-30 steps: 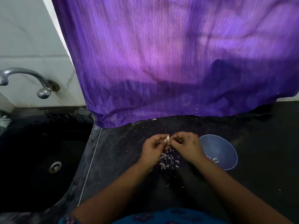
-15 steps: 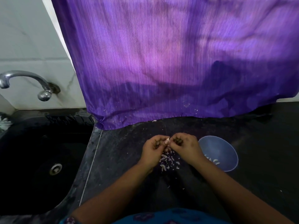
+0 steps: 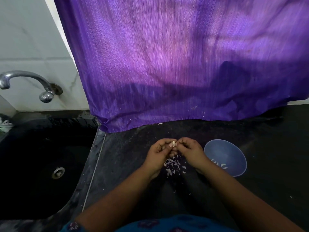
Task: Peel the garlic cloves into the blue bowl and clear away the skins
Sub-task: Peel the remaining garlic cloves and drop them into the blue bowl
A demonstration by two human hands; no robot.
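Head view shows both hands raised just above the dark counter (image 3: 127,158), the left hand (image 3: 158,152) and the right hand (image 3: 189,150) with fingers curled, together pinching 1 pale garlic clove (image 3: 173,143) between their fingertips. Directly beneath them a small heap of garlic skins (image 3: 173,165) lies on the counter, and just right of the right wrist the blue bowl (image 3: 224,157) holds a few pale peeled pieces. Farther left sit the black sink (image 3: 41,164) and a metal tap (image 3: 28,84), while a purple cloth (image 3: 175,64) hangs behind.
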